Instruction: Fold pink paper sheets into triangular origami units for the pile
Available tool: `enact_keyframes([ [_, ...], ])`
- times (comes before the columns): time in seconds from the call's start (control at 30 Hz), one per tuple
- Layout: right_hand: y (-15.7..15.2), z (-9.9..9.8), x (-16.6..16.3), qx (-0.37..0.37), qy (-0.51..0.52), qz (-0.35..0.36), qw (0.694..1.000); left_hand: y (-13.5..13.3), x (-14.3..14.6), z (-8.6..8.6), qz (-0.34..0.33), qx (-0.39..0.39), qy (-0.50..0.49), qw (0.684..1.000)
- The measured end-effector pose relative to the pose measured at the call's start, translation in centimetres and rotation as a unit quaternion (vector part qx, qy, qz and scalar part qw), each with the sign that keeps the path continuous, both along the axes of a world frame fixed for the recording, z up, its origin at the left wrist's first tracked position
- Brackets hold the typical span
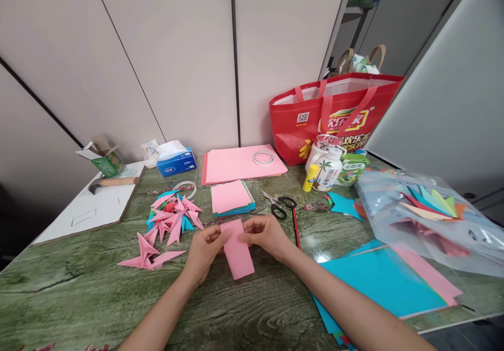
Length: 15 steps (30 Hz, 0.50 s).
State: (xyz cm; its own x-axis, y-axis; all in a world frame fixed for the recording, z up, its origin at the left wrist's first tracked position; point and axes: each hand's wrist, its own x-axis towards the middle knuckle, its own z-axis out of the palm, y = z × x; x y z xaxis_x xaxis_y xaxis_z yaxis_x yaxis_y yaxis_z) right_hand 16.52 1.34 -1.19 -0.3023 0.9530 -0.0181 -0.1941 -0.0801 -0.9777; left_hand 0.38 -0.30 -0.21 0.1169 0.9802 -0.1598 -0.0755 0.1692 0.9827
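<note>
A folded pink paper strip (pixel 237 251) lies on the green table (pixel 79 293) in front of me. My left hand (pixel 203 250) pinches its upper left edge, fingers closed on it. My right hand (pixel 266 234) pinches the upper right corner of the same paper. Just left of my hands lies a heap of folded pink and blue paper pieces (pixel 170 219). A small stack of pink square sheets (pixel 230 197) rests right behind the strip.
Scissors (pixel 280 205) and a red pencil (pixel 295 227) lie right of my hands. Large pink sheets with a tape ring (pixel 263 157), a tissue box (pixel 176 163), glue bottles (pixel 326 168), a red bag (pixel 334 112), blue sheets (pixel 381 282) and a plastic bag of paper (pixel 429 214) surround them.
</note>
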Motion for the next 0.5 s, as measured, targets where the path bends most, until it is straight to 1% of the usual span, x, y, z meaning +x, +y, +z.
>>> enact_keyframes([
  [0.23, -0.16, 0.35, -0.05, -0.005, -0.003, 0.003, 1.0, -0.02, -0.08, -0.01, 0.017, -0.028, -0.018, 0.999],
  [0.5, -0.11, 0.26, 0.0, -0.02, 0.012, 0.017, 1.0, -0.05, -0.03, 0.29, 0.025, -0.036, -0.022, 0.999],
])
